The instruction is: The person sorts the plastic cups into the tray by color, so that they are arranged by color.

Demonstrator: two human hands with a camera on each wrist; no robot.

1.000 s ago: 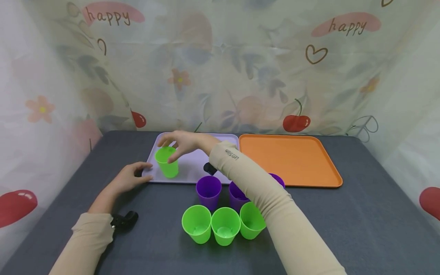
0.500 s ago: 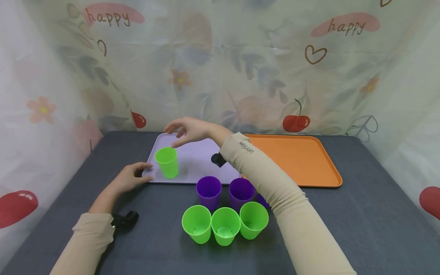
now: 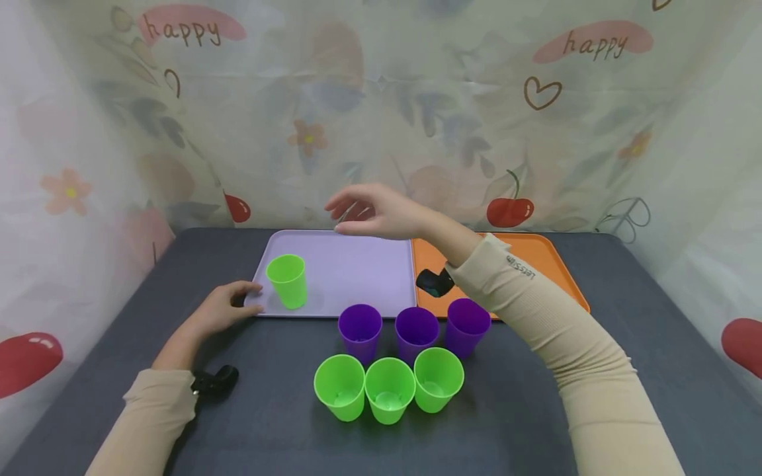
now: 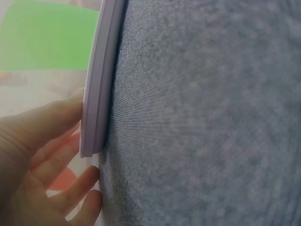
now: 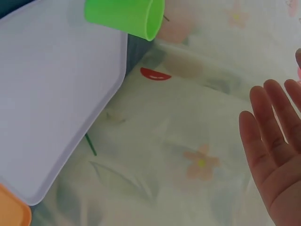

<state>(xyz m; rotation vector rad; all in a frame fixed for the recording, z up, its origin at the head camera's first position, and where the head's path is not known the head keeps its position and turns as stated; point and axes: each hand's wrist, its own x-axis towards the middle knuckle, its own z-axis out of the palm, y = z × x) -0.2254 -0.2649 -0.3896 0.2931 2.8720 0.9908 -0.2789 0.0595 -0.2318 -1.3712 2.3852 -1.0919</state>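
At the front left corner of the lilac tray, my left hand holds the edge; in the left wrist view its thumb lies against the rim and the other fingers bend around the corner. One green cup stands upright on the tray's left part. My right hand is in the air above the tray's far edge, holding nothing. Its fingers look extended and slightly spread in the right wrist view. On the dark table, three purple cups stand behind three green cups, all with their mouths up.
An orange tray adjoins the lilac one on the right, partly hidden by my right forearm. The dark tabletop extends around the cups. A printed curtain hangs behind the table and along both sides.
My right hand has let go of the green cup on the lilac tray, then risen and moved right. The third purple cup has come into view. My left hand stays at the tray corner.
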